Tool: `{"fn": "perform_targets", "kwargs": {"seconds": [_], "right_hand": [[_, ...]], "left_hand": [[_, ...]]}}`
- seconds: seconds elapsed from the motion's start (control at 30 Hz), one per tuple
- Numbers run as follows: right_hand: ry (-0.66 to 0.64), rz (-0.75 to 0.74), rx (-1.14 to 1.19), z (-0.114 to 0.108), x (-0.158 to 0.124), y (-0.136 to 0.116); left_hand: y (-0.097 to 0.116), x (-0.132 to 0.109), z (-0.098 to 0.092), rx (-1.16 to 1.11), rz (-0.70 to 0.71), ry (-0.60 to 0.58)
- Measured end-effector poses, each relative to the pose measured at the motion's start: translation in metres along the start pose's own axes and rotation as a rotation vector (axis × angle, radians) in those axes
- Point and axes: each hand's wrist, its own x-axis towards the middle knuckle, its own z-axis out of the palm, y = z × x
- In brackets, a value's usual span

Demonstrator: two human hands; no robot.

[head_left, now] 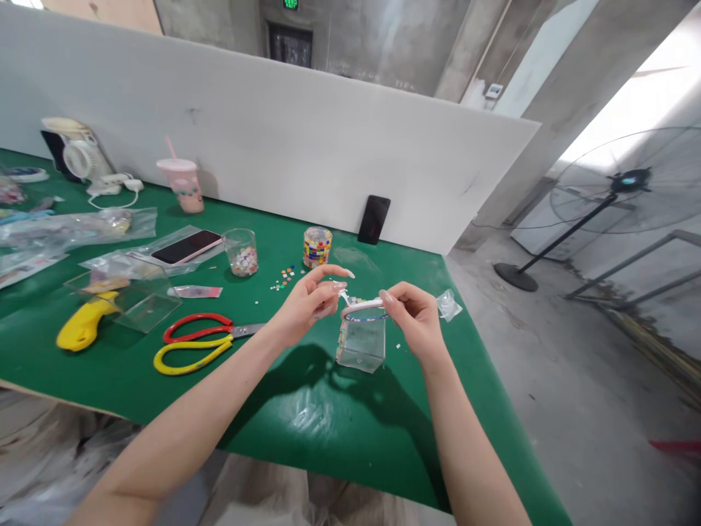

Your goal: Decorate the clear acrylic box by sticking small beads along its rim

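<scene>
Above a clear plastic box (pixel 362 345), my right hand (pixel 413 315) pinches one end of a narrow white strip (pixel 366 307) between thumb and fingers. My left hand (pixel 313 301) is closed in a pinch on a thin white scrap (pixel 345 296) near the strip's other end. Its forefinger reaches out above the thumb. Small coloured pieces line the box's left side, and a bluish band runs just under the strip along the top. Whether the strip touches the box is unclear.
Red-and-yellow-handled scissors (pixel 200 342) and a yellow tool (pixel 87 321) lie left. Behind stand a cup of small pieces (pixel 243 256), a colourful tile-covered cup (pixel 317 247) and a black phone (pixel 374 219) against the white partition (pixel 307 139). The table's right edge is close by.
</scene>
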Motion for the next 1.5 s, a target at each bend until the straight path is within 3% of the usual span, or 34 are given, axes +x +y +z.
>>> {"fn": "perform_targets", "kwargs": {"seconds": [0.2, 0.53, 1.0, 1.5], "right_hand": [[0.015, -0.009, -0.023, 0.0, 0.0, 0.002], [0.072, -0.037, -0.071, -0.006, 0.003, 0.0], [0.056, -0.089, -0.151, 0.025, -0.005, 0.02], [0.02, -0.266, -0.286, 0.034, -0.01, 0.019]], "left_hand": [[0.0, 0.001, -0.005, -0.016, -0.032, -0.029], [0.001, 0.002, -0.005, 0.051, 0.046, -0.02], [-0.01, 0.017, -0.011, -0.032, 0.139, 0.287], [-0.021, 0.02, -0.015, 0.025, 0.113, 0.391]]}}
